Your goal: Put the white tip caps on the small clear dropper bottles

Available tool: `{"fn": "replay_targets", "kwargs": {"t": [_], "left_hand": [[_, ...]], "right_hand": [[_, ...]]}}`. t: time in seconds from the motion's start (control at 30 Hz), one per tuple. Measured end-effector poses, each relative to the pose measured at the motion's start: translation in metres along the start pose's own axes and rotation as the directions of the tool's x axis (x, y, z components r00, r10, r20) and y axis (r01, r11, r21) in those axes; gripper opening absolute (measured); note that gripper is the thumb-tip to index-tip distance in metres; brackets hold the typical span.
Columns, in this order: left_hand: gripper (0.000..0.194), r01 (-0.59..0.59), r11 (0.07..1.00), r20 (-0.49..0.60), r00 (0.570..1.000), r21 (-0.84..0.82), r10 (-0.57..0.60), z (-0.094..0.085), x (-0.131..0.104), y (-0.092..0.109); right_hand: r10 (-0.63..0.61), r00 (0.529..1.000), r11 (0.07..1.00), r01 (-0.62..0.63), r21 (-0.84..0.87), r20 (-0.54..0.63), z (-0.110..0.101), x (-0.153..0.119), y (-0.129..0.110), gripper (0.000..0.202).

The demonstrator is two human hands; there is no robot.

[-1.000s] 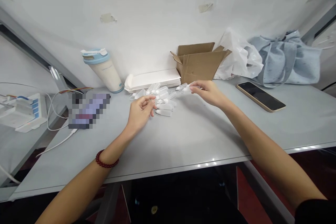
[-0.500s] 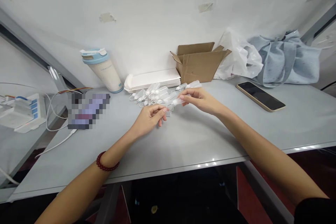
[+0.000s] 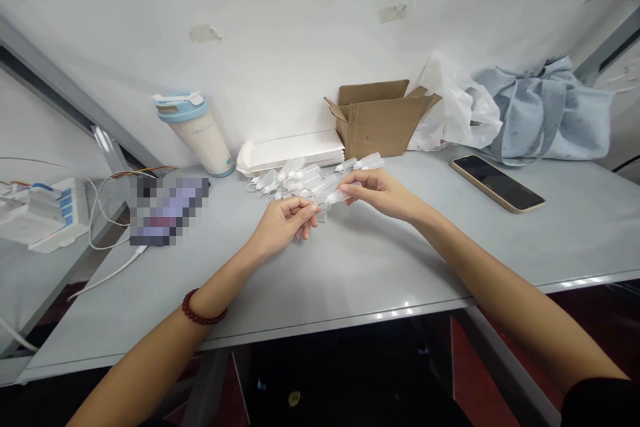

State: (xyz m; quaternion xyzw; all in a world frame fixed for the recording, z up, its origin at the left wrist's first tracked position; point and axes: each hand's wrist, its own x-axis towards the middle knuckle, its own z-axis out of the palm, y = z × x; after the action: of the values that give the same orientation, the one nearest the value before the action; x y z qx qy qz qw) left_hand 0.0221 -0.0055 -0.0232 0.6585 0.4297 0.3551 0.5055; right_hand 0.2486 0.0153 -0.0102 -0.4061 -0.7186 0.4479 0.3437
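Between the thumb and fingers of my right hand (image 3: pixel 373 190) is a small translucent squeeze bottle (image 3: pixel 339 196), its thin tip pointing left. My left hand (image 3: pixel 289 221) is pinched closed just beside that tip. Whatever its fingertips hold is too small to make out. Behind both hands lies a heap of similar small bottles (image 3: pixel 300 173), some with loop-like straps. A small clear piece (image 3: pixel 323 217) shows just below the held bottle.
Behind the heap are a stack of white flat packets (image 3: pixel 293 148) and an open cardboard box (image 3: pixel 383 127). A tumbler (image 3: pixel 200 137) and pixelated phone (image 3: pixel 170 212) are left; a plastic bag (image 3: pixel 457 110), blue cloth bag (image 3: pixel 550 117) and another phone (image 3: pixel 497 183) right.
My right hand and the bottle have shifted very slightly, and the bottle's tip stays close to my left fingertips. Otherwise the scene looks the same.
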Motion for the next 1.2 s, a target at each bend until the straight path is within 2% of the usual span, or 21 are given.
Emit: {"fn": "replay_targets", "kwargs": {"t": [0.23,0.57,0.73,0.97,1.2], "left_hand": [[0.03,0.019,0.995,0.01,1.0,-0.101,-0.018,-0.001,0.0,0.0],[0.031,0.026,0.993,0.005,1.0,-0.118,-0.025,-0.001,-0.001,-0.002],[0.031,0.035,0.991,-0.016,0.999,-0.128,-0.037,-0.001,0.0,-0.002],[0.029,0.019,0.993,-0.054,0.998,-0.114,-0.025,0.002,-0.002,-0.002],[0.028,-0.009,0.999,-0.063,0.998,-0.035,0.007,0.002,-0.003,-0.002]], "right_hand": [[-0.006,1.0,1.0,0.006,0.009,-0.006,0.001,0.0,0.0,0.029],[-0.028,1.0,1.0,0.027,-0.003,-0.008,0.003,0.0,0.002,0.03],[-0.044,0.999,0.997,0.043,-0.063,-0.016,0.004,0.0,0.0,0.029],[-0.103,0.994,0.987,0.098,-0.125,-0.036,0.009,-0.001,-0.004,0.025],[-0.195,0.98,0.958,0.18,-0.225,-0.047,0.017,-0.002,0.0,0.023]]}}
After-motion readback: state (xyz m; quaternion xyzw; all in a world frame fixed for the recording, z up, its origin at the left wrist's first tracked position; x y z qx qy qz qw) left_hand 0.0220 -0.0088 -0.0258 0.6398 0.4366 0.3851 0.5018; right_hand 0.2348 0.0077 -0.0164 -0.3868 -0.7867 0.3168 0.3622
